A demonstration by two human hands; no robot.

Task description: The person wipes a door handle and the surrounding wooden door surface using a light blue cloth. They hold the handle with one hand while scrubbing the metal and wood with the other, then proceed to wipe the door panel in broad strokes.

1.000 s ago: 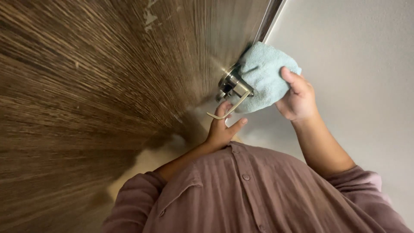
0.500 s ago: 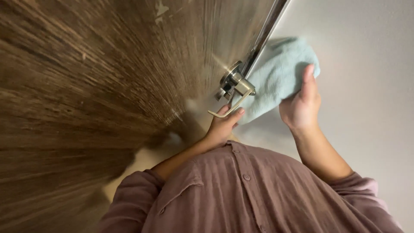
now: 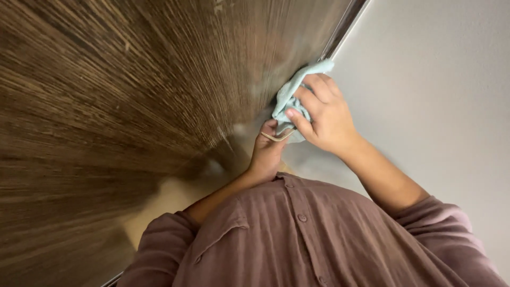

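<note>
A light blue cloth (image 3: 289,95) is bunched over the metal door handle on the dark wood-grain door (image 3: 133,95). My right hand (image 3: 324,114) grips the cloth and presses it around the handle, so most of the handle is hidden. Only the thin end of the lever (image 3: 276,137) shows below the cloth. My left hand (image 3: 265,151) is just under it, with its fingers curled on that lever end. Both arms reach up from my mauve button shirt (image 3: 313,234).
A metal strip (image 3: 345,26) runs along the door's edge at the top. A plain pale wall (image 3: 435,95) fills the right side. A patch of light floor (image 3: 164,202) shows beside my left sleeve.
My right hand has brought the cloth from the door edge and wall side back over the handle, which was bare before. My left hand has stayed on the lever.
</note>
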